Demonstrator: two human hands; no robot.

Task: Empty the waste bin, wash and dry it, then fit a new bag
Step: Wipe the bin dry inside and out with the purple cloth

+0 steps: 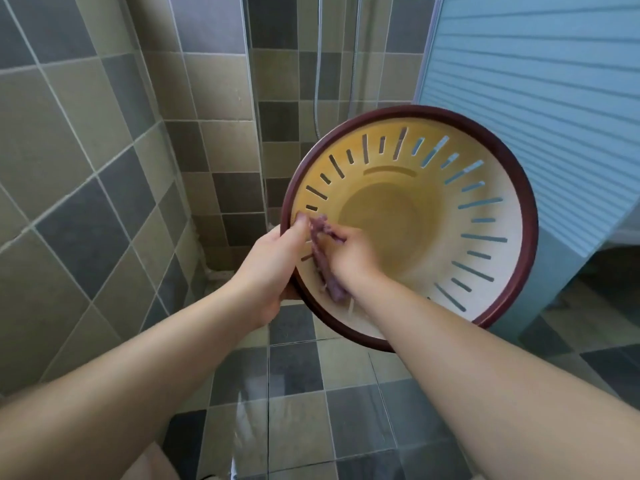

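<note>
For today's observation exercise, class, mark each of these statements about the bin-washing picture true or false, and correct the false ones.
1. The left hand grips the rim of the waste bin. True.
2. The right hand is empty. False: it holds a purple cloth against the bin's inner wall.
3. The bin's opening faces the camera. True.
4. A bag already lines the bin. False: the bare inside and its slots show.
5. The bin stands on the floor. False: it is held up, tilted, above the tiled floor.
</note>
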